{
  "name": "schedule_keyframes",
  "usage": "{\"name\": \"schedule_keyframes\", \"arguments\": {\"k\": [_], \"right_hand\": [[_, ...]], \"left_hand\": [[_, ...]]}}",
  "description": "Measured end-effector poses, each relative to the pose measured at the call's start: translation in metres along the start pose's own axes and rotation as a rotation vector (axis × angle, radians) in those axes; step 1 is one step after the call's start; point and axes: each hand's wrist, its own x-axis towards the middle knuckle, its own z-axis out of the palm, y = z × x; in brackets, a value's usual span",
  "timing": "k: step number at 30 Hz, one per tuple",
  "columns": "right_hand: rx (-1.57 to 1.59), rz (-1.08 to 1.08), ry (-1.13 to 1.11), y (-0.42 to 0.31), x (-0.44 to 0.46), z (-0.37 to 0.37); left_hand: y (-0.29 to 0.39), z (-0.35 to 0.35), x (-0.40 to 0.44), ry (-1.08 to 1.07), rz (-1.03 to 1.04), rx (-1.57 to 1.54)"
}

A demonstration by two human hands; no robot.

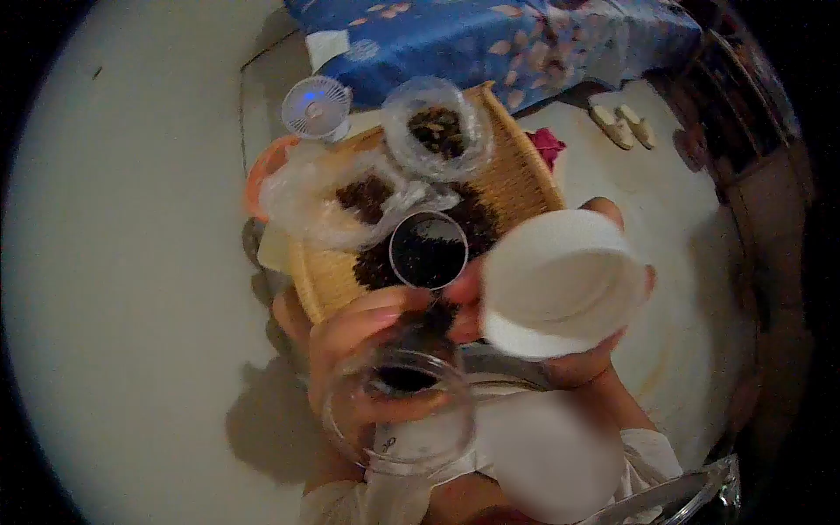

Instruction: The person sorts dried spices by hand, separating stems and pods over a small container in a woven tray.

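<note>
My left hand (pixel 350 337) is closed around a clear round plastic jar (pixel 337 420), whose wide rim faces up toward me. Something dark shows inside or behind its clear wall; I cannot tell which. In my right hand (pixel 586 363) is a white round tub (pixel 560 293), tilted so that its pale, bare inside shows. Fingertips between the two containers are partly hidden. Just beyond them, a thin pale ring (pixel 429 249) surrounds dark bits over the woven basket tray (pixel 516 149). Loose dark pieces (pixel 376 267) lie on the tray.
Two clear plastic bags, one with brown bits (pixel 363 197) and one with darker chunks (pixel 437 131), rest on the tray. A small fan (pixel 317 107) and an orange rim (pixel 262 179) are beside it. Blue flowered cloth (pixel 455 39) hangs behind; slippers (pixel 623 127) lie on the floor.
</note>
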Motion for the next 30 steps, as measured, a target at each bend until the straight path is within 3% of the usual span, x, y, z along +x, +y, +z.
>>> {"name": "schedule_keyframes", "arguments": {"k": [1,3,7,10,13,14,16,20,25,30], "right_hand": [[0.079,-0.253,0.02,0.005,0.008,0.006],[0.166,-0.479,0.039,0.01,0.019,0.003],[0.073,-0.697,-0.336,-0.007,0.02,-0.005],[0.067,-0.719,-0.323,-0.005,0.015,-0.009],[0.226,-0.733,-0.072,0.0,-0.002,0.021],[0.247,-0.688,0.129,-0.002,-0.013,0.01],[0.261,-0.647,0.323,-0.006,-0.013,0.011],[-0.47,-0.599,-0.232,-0.031,0.031,0.046],[-1.263,-0.623,-0.501,-0.051,0.068,0.085],[-1.44,-0.836,-0.796,-0.042,0.127,0.125]], "left_hand": [[-0.004,0.001,0.0,0.008,0.008,0.008],[-0.007,0.004,0.0,0.024,0.03,0.036],[0.02,-0.001,-0.002,0.055,0.06,0.077],[0.025,0.0,0.0,0.071,0.064,0.085],[0.023,0.0,0.003,0.09,0.051,0.075],[0.023,0.0,0.004,0.097,0.041,0.066],[0.019,-0.002,0.006,0.109,0.026,0.046],[0.016,-0.004,0.008,0.167,-0.004,0.025],[0.018,-0.018,0.01,0.29,-0.059,0.028],[0.027,-0.049,0.0,0.499,-0.195,0.078]]}}
